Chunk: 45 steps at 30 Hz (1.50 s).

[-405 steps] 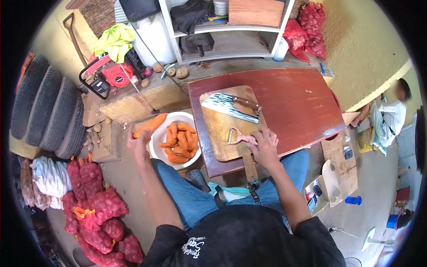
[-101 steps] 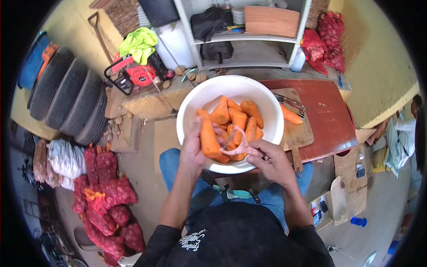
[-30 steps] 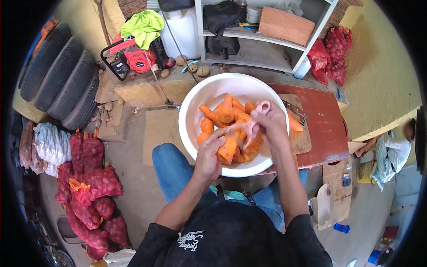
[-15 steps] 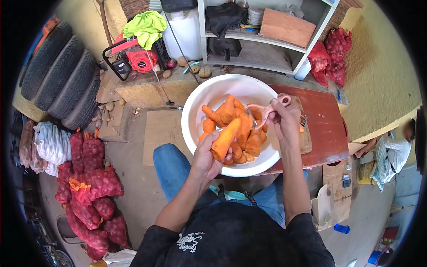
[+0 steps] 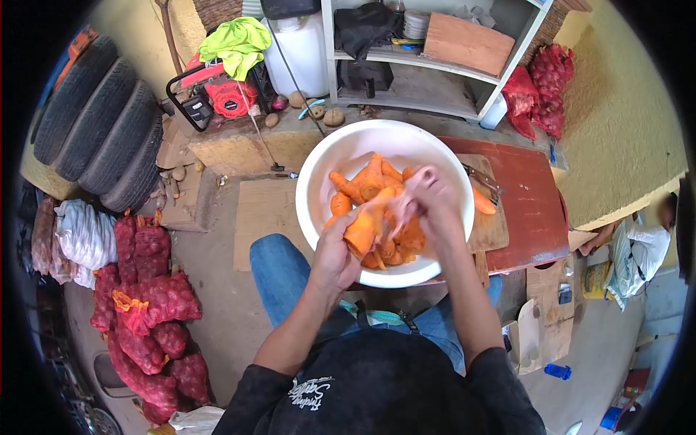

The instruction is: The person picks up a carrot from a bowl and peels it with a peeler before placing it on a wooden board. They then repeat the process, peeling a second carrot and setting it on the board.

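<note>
My left hand is wrapped round the thick end of an orange carrot, held over the near part of a white basin. A pinkish peeler, blurred by motion, is gripped in my right hand and lies against or just over that carrot; its blade cannot be made out. Beneath both hands, several other carrots are heaped in the basin.
The basin overlaps a red board bearing a wooden cutting board, a knife and a carrot piece. Shelves stand ahead. Red net sacks and tyres are at left. A person sits far right.
My right hand and the peeler have moved left and down, onto or over the held carrot. The cutting board and carrot piece are now more exposed.
</note>
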Each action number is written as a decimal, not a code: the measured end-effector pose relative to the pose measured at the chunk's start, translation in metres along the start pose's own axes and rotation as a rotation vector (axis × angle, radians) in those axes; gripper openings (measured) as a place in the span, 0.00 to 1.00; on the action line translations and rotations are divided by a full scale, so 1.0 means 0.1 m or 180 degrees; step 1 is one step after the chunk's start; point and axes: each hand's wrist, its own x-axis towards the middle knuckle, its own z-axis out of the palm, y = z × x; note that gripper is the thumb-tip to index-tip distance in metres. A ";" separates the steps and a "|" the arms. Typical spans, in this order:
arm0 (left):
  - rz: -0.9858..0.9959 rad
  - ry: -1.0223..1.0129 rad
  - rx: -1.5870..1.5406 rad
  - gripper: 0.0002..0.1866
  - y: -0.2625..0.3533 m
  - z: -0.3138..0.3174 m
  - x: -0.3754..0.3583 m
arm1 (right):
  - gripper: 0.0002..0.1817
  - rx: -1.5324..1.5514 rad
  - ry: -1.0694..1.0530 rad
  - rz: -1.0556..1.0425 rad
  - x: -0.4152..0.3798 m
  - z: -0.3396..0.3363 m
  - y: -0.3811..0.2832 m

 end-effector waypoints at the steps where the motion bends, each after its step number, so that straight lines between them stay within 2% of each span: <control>1: -0.0022 -0.0048 0.0050 0.23 0.03 -0.03 -0.01 | 0.08 0.0060 0.0154 -0.0197 0.21 -0.32 0.09; 3: -0.0005 -0.0055 -0.0052 0.22 0.07 0.00 -0.07 | 0.08 0.0304 0.0410 -0.0564 0.33 -0.53 -0.05; 6: -0.0022 -0.0275 -0.0276 0.22 0.02 -0.08 -0.01 | 0.06 0.0076 0.0409 -0.0244 -0.01 0.03 -0.21; 7: -0.0046 -0.0398 -0.0348 0.22 0.00 -0.10 0.02 | 0.04 0.0173 0.0117 -0.0084 -0.12 0.19 -0.15; 10: -0.0088 -0.0217 -0.0262 0.23 0.00 -0.04 -0.03 | 0.04 0.0237 0.0206 0.0163 0.01 0.01 0.00; 11: -0.0089 -0.0233 -0.0216 0.22 0.01 -0.05 -0.07 | 0.04 -0.0066 0.0036 -0.0164 0.24 -0.33 0.06; 12: -0.0077 -0.0261 -0.0175 0.22 0.04 -0.06 -0.09 | 0.04 -0.0144 0.0340 -0.0432 0.30 -0.38 -0.06; 14: 0.0029 -0.0315 -0.0122 0.22 0.05 -0.04 -0.04 | 0.05 -0.0278 0.0428 -0.0197 0.17 -0.20 -0.21; 17: 0.0069 -0.0264 -0.0145 0.22 -0.01 -0.04 0.01 | 0.06 -0.0006 -0.0313 0.0298 -0.19 0.31 -0.15; 20: -0.0146 -0.0222 -0.0208 0.22 0.00 -0.07 -0.04 | 0.10 -0.0033 -0.0165 0.0176 0.18 -0.30 0.07; 21: -0.0187 -0.0268 -0.0196 0.21 0.03 -0.07 -0.07 | 0.09 0.0009 -0.0215 -0.0120 0.31 -0.55 0.09; 24: -0.0170 -0.0211 -0.0200 0.21 0.04 -0.05 -0.04 | 0.07 0.0106 0.0185 -0.0182 0.07 -0.18 -0.19; 25: -0.0160 -0.0150 -0.0198 0.22 0.02 -0.04 -0.04 | 0.08 0.0201 0.0055 0.0136 -0.06 -0.04 -0.16; 26: -0.0128 -0.0263 -0.0144 0.22 0.01 -0.04 -0.02 | 0.09 -0.0226 0.0030 0.0231 -0.18 0.20 -0.25; 28: -0.0076 -0.0473 -0.0014 0.24 0.00 -0.08 0.00 | 0.10 0.0305 -0.0176 0.0260 -0.06 0.05 0.01; 31: -0.0203 -0.0607 -0.0119 0.22 0.04 -0.11 -0.04 | 0.11 0.0006 0.0099 -0.0285 0.30 -0.47 0.02; 35: -0.0106 -0.0004 -0.0189 0.22 0.03 0.00 -0.05 | 0.08 0.0034 -0.0031 -0.0003 -0.03 0.10 -0.19; 37: -0.0048 0.0326 -0.0287 0.22 0.06 0.16 -0.04 | 0.09 -0.0046 -0.0140 0.0189 0.02 0.03 -0.09; 39: -0.0234 -0.0182 -0.0277 0.22 0.02 -0.10 0.00 | 0.11 -0.0010 -0.0356 0.0312 0.16 -0.16 0.01; 41: -0.0242 -0.0505 -0.0278 0.22 0.04 -0.22 0.04 | 0.12 0.0005 0.0009 -0.0119 0.20 -0.30 -0.05; 42: -0.0189 -0.0551 -0.0290 0.22 0.04 -0.21 0.03 | 0.12 0.0006 0.0186 -0.0308 0.19 -0.24 -0.12; 43: -0.0147 -0.0586 -0.0300 0.22 0.03 -0.20 0.02 | 0.11 0.0025 0.0032 -0.0300 0.10 -0.15 -0.16; 45: -0.0075 -0.0052 -0.0425 0.22 0.05 0.06 -0.03 | 0.12 0.0001 -0.0192 0.0024 -0.07 0.06 -0.11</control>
